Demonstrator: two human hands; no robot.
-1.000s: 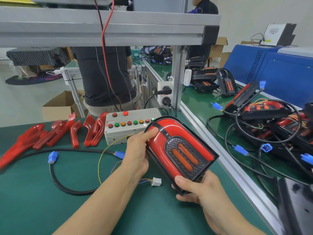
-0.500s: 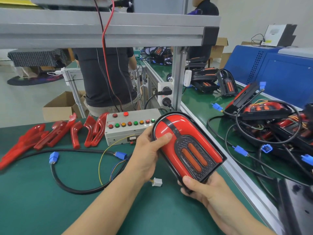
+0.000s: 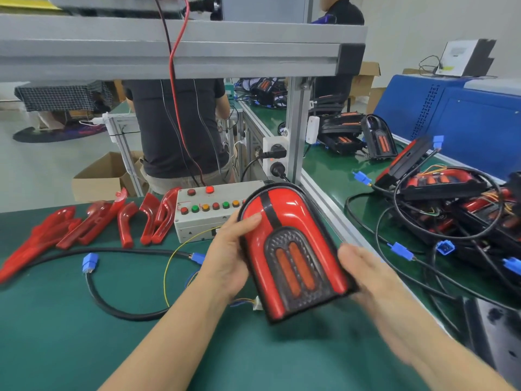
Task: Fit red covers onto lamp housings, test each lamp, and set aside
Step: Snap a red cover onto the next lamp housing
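Observation:
I hold a lamp with its red cover fitted, above the green bench in the middle of the view. It has a black housing, a black stripe and two orange strips in a dark mesh panel. My left hand grips its left edge, thumb lying on the red cover. My right hand holds its right edge from the side and below, blurred. Several loose red covers lie in a row at the back left. The grey test box with coloured buttons sits just behind the lamp.
A black cable with blue connectors loops on the mat at left, with a yellow wire. An aluminium rail bounds the bench on the right. Beyond it lies a pile of lamps and cables. A person stands behind the frame.
The lamp has turned more upright and moved slightly right. My right hand slid from its bottom end up to its right edge. My left hand keeps its grip.

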